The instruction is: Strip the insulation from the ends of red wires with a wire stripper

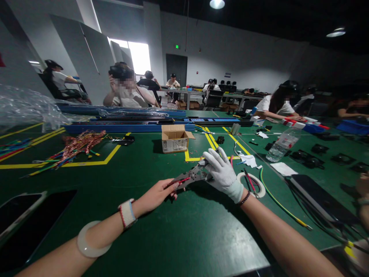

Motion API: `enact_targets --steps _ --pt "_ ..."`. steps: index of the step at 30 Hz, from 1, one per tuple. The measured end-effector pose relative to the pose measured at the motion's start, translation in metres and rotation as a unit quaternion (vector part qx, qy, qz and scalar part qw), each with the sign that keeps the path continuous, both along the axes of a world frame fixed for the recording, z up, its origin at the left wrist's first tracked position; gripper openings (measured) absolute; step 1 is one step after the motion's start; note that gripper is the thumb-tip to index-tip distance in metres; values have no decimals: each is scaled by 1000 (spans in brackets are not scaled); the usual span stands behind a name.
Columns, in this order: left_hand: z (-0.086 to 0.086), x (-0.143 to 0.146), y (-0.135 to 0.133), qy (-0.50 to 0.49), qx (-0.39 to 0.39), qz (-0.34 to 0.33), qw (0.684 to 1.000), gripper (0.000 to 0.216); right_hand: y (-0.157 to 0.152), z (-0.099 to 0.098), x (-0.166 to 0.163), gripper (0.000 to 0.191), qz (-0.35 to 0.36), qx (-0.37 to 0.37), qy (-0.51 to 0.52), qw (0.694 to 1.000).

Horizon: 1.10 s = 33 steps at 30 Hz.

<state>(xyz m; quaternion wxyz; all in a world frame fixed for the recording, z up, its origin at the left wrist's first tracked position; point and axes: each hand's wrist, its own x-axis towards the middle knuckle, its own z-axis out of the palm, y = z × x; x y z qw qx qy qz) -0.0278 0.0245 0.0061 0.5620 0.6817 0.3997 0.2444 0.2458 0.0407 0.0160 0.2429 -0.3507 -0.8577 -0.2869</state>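
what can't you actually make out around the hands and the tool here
- Head view, handles of the stripping tool: covered by the gloved right hand.
- Head view, tip of the red wire pinched by the left hand: lost among the tool's metal parts.
- Head view, inside of the cardboard box: hidden by its front wall; label print too small.
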Motion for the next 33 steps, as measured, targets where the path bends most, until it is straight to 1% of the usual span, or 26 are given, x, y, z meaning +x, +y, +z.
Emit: enact_targets --steps 4,9,13,19,23,26,30,33 --pt "-2 0 2 6 8 -7 1000 44 0 -1 0 31 4 3 12 1000" --pt "2 1 -1 -2 6 -4 1000 43 -1 2 1 23 18 9 15 1000" --pt "4 0 -2 3 8 2 1000 40 -1 4 1 21 20 11 5 1000" --pt "0 -1 0 1 2 32 999 46 2 1 -1 22 13 -35 19 999" --pt "1 0 1 -5 21 23 1000 37 3 -2 -3 19 7 -64 47 997" --pt "3 0 0 3 20 30 999 33 3 -4 -4 22 7 -76 51 996" --pt "2 1 0 4 4 34 999 33 2 -6 -5 26 2 -86 56 995" --pt "0 1 1 -6 -3 27 1000 32 2 -6 -5 24 2 -77 56 995"
